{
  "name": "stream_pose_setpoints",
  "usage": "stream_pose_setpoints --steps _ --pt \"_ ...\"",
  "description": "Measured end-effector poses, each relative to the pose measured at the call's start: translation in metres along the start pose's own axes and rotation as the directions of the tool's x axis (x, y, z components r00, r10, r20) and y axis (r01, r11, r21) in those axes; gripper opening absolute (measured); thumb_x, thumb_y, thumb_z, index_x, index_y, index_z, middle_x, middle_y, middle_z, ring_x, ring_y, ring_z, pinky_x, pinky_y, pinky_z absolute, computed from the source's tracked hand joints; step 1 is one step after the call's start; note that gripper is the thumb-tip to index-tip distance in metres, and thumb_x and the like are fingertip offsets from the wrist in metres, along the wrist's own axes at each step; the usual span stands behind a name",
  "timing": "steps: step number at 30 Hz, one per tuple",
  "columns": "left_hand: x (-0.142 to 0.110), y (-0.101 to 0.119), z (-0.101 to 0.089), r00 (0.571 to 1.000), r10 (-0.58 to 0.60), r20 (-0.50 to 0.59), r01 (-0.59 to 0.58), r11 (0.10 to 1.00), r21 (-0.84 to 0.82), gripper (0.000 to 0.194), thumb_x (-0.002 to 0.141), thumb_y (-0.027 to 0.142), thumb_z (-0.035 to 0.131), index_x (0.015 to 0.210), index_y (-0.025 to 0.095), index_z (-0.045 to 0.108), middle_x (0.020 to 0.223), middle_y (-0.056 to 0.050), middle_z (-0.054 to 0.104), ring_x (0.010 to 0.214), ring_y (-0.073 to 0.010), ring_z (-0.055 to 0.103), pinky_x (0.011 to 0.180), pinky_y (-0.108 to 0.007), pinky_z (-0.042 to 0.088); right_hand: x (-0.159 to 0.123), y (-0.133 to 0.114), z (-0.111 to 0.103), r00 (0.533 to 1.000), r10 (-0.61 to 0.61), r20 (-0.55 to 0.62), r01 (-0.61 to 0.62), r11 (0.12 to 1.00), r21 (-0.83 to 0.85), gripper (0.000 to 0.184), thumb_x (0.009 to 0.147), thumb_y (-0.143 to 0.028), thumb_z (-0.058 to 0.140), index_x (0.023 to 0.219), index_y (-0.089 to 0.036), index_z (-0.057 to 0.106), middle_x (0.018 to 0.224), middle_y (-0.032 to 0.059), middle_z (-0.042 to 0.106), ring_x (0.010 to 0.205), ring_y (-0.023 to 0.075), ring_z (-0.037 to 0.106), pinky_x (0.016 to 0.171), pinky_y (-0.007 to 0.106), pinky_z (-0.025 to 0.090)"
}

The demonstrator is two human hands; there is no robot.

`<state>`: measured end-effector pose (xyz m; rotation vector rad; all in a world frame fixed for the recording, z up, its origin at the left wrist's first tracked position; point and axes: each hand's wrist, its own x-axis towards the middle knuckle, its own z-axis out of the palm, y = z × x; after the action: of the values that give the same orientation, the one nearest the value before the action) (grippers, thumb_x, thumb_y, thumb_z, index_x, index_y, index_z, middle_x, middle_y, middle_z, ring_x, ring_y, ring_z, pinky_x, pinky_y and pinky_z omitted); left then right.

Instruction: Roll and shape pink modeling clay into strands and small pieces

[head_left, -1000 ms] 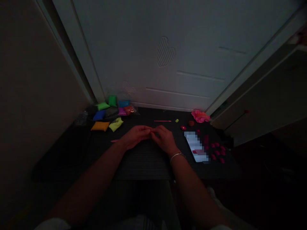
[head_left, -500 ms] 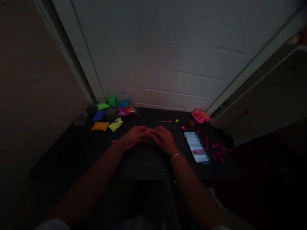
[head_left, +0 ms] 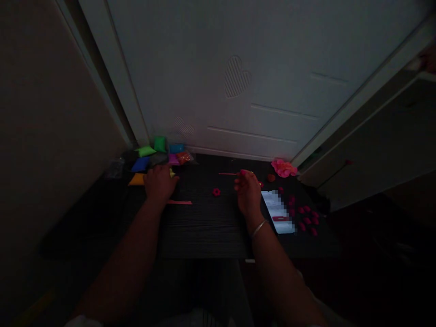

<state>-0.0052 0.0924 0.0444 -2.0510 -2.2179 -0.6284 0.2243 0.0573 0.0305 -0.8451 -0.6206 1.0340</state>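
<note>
- Coloured filling is held in the small packets at far left: green [head_left: 160,144], blue [head_left: 141,164], orange [head_left: 136,179].
- The yellow packet [head_left: 172,173] is mostly covered by the left hand [head_left: 158,184]; its fingers are curled over it — whether it is gripped cannot be told.
- The right hand's [head_left: 248,190] fingers are bent near the pink stick [head_left: 226,174]; whether anything is grasped cannot be told.
- Half a second ago the hands were joined; now they are parted, and a crimson flower-shaped piece [head_left: 216,192] is seen on the dark table [head_left: 204,231] between them.

The scene is dim, its lower right nearly black, while the phone screen [head_left: 276,210] glows, partly pixelated.
</note>
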Motion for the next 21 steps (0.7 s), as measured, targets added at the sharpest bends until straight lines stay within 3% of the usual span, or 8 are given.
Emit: stream_pose_setpoints --steps 4,7,9,11,14,17,21 --pt "-0.001 -0.005 0.002 0.998 -0.022 0.057 0.015 0.993 0.120 0.038 0.072 0.025 0.056 0.107 0.013 0.057 0.103 -0.018 0.061 0.099 -0.0370 0.052 0.077 -0.049 0.041 0.001 -0.003 0.000 0.988 0.152 0.008 -0.152 0.983 0.103 0.016 0.068 -0.029 0.057 0.081 -0.021 0.054 0.071 -0.0042 0.060 0.055 0.0072 0.055 0.040 0.016 0.036" --pt "0.001 -0.001 0.003 0.999 0.012 0.050 -0.014 1.000 0.025 0.037 0.074 0.022 0.053 0.110 0.015 0.054 0.104 -0.015 0.062 0.101 -0.0351 0.053 0.080 -0.050 0.040 -0.002 -0.001 0.001 0.985 0.171 0.018 -0.171 0.985 0.003 0.017 0.069 -0.034 0.058 0.080 -0.022 0.054 0.060 -0.0077 0.051 0.043 0.0046 0.044 0.034 0.015 0.024" --pt "0.000 0.007 0.004 0.992 0.123 0.035 -0.114 0.977 -0.179 0.040 0.074 0.021 0.052 0.114 0.018 0.051 0.110 -0.012 0.060 0.103 -0.0306 0.053 0.085 -0.046 0.039 -0.005 0.002 0.003 0.993 0.095 0.069 -0.081 0.980 -0.179 0.016 0.070 -0.036 0.059 0.078 -0.022 0.056 0.054 -0.0087 0.044 0.040 0.0040 0.036 0.034 0.016 0.021" --pt "-0.005 0.018 0.006 0.963 0.268 0.013 -0.233 0.861 -0.452 0.043 0.075 0.021 0.051 0.118 0.020 0.046 0.117 -0.008 0.057 0.107 -0.0238 0.052 0.089 -0.039 0.040 -0.010 0.006 0.004 0.981 -0.030 0.190 0.105 0.911 -0.398 0.015 0.071 -0.035 0.060 0.078 -0.021 0.059 0.057 -0.0067 0.046 0.045 0.0052 0.038 0.039 0.017 0.027" --pt "-0.016 0.032 0.011 0.908 0.419 0.022 -0.279 0.642 -0.714 0.044 0.079 0.023 0.048 0.122 0.020 0.041 0.118 -0.006 0.056 0.108 -0.0189 0.052 0.091 -0.034 0.040 -0.017 0.009 0.005 0.871 -0.187 0.455 0.453 0.667 -0.592 0.014 0.073 -0.030 0.061 0.083 -0.021 0.065 0.064 -0.0028 0.049 0.055 0.0084 0.045 0.050 0.022 0.037" --pt "-0.026 0.041 0.014 0.857 0.514 0.016 -0.306 0.535 -0.787 0.042 0.080 0.024 0.047 0.121 0.020 0.041 0.119 -0.008 0.055 0.109 -0.0186 0.052 0.093 -0.036 0.039 -0.021 0.010 0.005 0.760 -0.237 0.605 0.633 0.483 -0.605 0.016 0.076 -0.028 0.058 0.089 -0.023 0.066 0.066 -0.0016 0.048 0.056 0.0096 0.046 0.053 0.023 0.039" --pt "-0.030 0.043 0.015 0.812 0.583 0.001 -0.360 0.502 -0.787 0.039 0.081 0.023 0.047 0.119 0.019 0.042 0.121 -0.009 0.054 0.110 -0.0179 0.050 0.095 -0.036 0.037 -0.022 0.008 0.004 0.721 -0.261 0.642 0.685 0.409 -0.603 0.017 0.080 -0.027 0.055 0.092 -0.023 0.065 0.068 -0.0005 0.051 0.057 0.0099 0.047 0.053 0.023 0.040"
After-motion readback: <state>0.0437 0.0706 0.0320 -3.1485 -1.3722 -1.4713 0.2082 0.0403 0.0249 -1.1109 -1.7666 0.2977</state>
